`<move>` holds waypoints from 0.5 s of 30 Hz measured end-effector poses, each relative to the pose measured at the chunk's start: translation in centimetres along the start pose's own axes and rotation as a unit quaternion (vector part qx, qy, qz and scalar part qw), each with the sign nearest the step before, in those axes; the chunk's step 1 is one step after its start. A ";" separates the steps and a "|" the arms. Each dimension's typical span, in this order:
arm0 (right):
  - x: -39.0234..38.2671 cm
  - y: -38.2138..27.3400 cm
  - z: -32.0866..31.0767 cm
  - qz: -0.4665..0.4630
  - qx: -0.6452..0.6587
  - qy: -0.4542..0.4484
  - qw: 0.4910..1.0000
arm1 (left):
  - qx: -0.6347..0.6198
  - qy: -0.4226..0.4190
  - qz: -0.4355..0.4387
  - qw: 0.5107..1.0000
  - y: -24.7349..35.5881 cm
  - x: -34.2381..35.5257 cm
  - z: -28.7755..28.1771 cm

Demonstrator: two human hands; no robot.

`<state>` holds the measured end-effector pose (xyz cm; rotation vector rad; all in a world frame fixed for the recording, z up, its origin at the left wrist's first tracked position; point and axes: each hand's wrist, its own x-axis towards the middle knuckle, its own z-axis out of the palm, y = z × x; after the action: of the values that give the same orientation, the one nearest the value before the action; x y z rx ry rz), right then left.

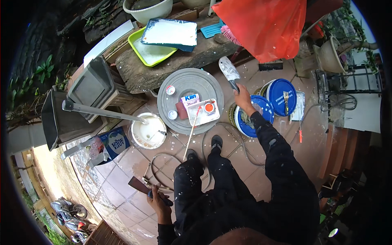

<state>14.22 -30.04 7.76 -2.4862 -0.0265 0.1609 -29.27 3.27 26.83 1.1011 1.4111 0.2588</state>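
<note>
My right hand [243, 100] is stretched forward and closed round the dark handle of a putty knife [230, 69]. The wide blade of that knife is smeared with white and points up toward the far side. Low on the left, my left hand [160, 203] grips a scraper [139, 185] with a dark reddish-brown blade. Just right of and below my right hand stands a bucket with a blue lid [265, 107], the lid smudged with white and grey. A second blue-lidded bucket [278, 92] sits beside it, with a small yellowish tool [286, 102] lying on top.
A round grey lid [167, 104] carries a white tray [210, 116], a small box and little tubs. Left of it, a white bucket [141, 143] has a long pole [102, 112] leaning in it. A hose [245, 152] winds over the tiles. Paint trays [173, 32] lie on a wooden bench.
</note>
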 end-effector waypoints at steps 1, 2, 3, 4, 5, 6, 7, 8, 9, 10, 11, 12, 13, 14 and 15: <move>3.2 0.6 1.5 -0.006 -0.014 0.001 1.000 | 0.004 0.012 -0.002 1.000 -1.3 0.6 0.3; 6.5 1.1 3.1 -0.013 -0.028 0.003 1.000 | 0.006 0.024 -0.004 1.000 -2.5 1.4 0.8; 9.7 1.8 4.9 -0.029 -0.049 0.007 0.998 | 0.002 0.021 0.004 1.000 -3.9 2.3 1.3; 12.7 2.3 6.9 -0.044 -0.069 0.010 0.997 | 0.012 0.032 -0.002 0.999 -5.2 3.4 1.7; 15.5 2.4 8.7 -0.050 -0.086 0.008 0.995 | 0.008 0.042 0.001 0.999 -6.6 4.8 2.3; 17.9 2.3 10.4 -0.056 -0.104 0.003 0.993 | 0.004 0.056 0.003 0.998 -8.2 6.2 2.6; 20.6 2.8 11.6 -0.059 -0.122 0.013 0.991 | -0.005 0.041 0.009 0.999 -11.0 8.6 1.6; 22.7 3.3 12.9 -0.062 -0.140 0.022 0.988 | 0.007 0.033 -0.019 0.999 -12.3 10.0 1.4; 24.0 2.7 14.8 -0.061 -0.144 0.016 0.988 | -0.029 0.089 0.013 0.996 -13.4 11.0 2.4; 25.3 1.7 16.9 -0.062 -0.146 0.010 0.987 | -0.063 0.147 0.049 0.986 -14.6 12.1 3.4; 26.6 1.6 17.9 -0.068 -0.150 0.025 0.986 | -0.073 0.110 0.040 0.990 -16.0 13.5 2.9; 27.8 1.9 18.7 -0.076 -0.153 0.039 0.985 | -0.075 0.121 0.038 0.989 -17.5 15.0 2.5; 29.1 2.5 19.7 -0.099 -0.157 0.055 0.981 | -0.084 0.088 0.046 0.991 -18.8 16.6 2.3; 30.7 3.3 19.9 -0.122 -0.162 0.078 0.976 | -0.096 0.050 0.056 0.993 -19.9 18.4 2.6; 31.7 3.6 20.4 -0.152 -0.148 0.078 0.974 | -0.099 0.062 0.060 0.991 -20.8 19.8 2.9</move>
<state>43.11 -18.70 -13.99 -2.7437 -0.3881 -0.1817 -31.63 5.57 -1.87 1.0201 1.3960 0.5514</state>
